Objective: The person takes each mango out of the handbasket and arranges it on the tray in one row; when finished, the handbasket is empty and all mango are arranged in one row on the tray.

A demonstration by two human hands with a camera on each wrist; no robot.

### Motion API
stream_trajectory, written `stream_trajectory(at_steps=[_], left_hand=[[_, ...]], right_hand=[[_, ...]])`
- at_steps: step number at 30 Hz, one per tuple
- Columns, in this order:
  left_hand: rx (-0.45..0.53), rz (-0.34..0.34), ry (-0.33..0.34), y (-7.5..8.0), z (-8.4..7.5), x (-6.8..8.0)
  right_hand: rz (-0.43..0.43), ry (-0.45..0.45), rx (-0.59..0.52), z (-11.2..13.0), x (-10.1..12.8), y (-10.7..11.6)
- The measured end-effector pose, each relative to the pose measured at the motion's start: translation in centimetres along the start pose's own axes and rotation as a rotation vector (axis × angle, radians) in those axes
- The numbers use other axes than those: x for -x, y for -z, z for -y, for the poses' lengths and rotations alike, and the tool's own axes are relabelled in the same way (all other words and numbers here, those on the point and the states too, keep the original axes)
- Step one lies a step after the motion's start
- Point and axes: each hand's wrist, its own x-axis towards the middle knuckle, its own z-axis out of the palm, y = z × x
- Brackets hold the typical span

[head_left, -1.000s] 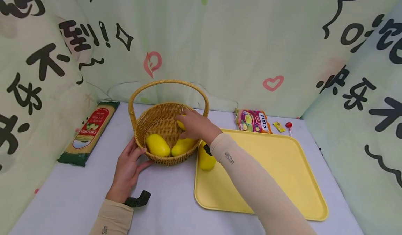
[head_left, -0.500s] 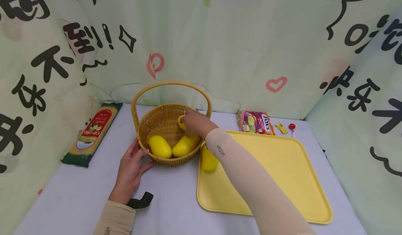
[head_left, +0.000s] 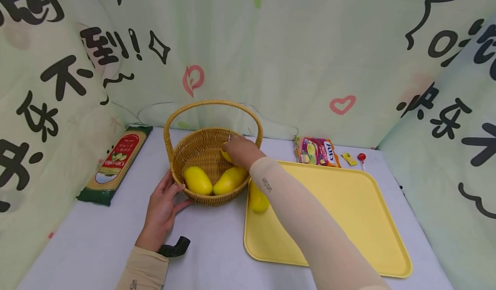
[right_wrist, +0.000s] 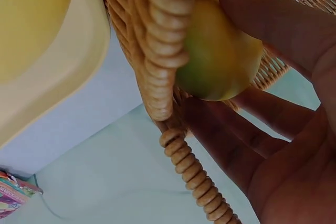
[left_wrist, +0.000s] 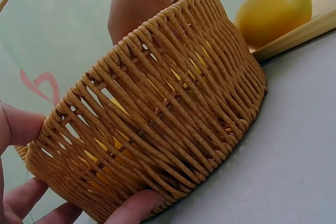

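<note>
R hand point(head_left: 244, 151) grasps held mango point(right_wrist: 220, 51) btw thumb + fingers, in basket point(head_left: 209, 200), ctr frame; L hand point(head_left: 162, 208) grips basket's lower L. 2 more mangoes point(head_left: 197, 181) inside. R sleeve point(head_left: 310, 212) blocks pt of tray point(head_left: 348, 204), lower R, & tray mango point(head_left: 258, 199). Grn-ended pack point(head_left: 116, 165) L, fruit-print bag point(head_left: 317, 151) R of ctr.

The handle point(head_left: 213, 102) arches over the basket point(head_left: 201, 152), whose left rear interior offers room from above; two yellow fruits point(head_left: 197, 180) block the front, while the right hand point(head_left: 243, 151) and a third fruit point(right_wrist: 218, 56) obstruct the right. The left hand point(head_left: 162, 204) bars the near-left rim. The right sleeve point(head_left: 302, 212) crosses the tray point(head_left: 348, 208), leaving passage over its right portion.
</note>
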Motion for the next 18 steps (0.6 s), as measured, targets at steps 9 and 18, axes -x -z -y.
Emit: stream_trajectory(at_steps=[9,18], left_hand=[[-0.007,-0.003,0.000,-0.09,-0.08,0.01],[-0.016,-0.007,0.004,-0.06,-0.21,0.07]], right_hand=[[-0.024,0.028,0.001,-0.20,-0.02,0.05],[-0.029,0.049,-0.034,0.06,0.22,0.56]])
